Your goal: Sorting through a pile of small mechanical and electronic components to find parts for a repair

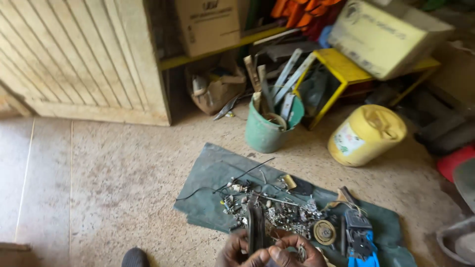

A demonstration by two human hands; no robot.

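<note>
Workshop: scrap metal parts (pixel 277 210) on a floor cloth (pixel 213 183), bucket (pixel 267 131) of tools, cluttered yellow shelving (pixel 341 66).

Both your hands sit low at the bottom edge of the head view, right of centre, and only their upper parts show; the wrists and forearms are cut off below the frame. Your left hand (pixel 236 249) is on the left of the pair, fingers curled inward and thumb angled toward the other hand. Your right hand (pixel 296 251) is just beside it, knuckles up, fingers bent and closed in a pinch. The two hands meet at the thumbs and fingertips, pressed together around a thin dark upright piece (pixel 256 231) that stands between them, gripped from both sides.
</note>
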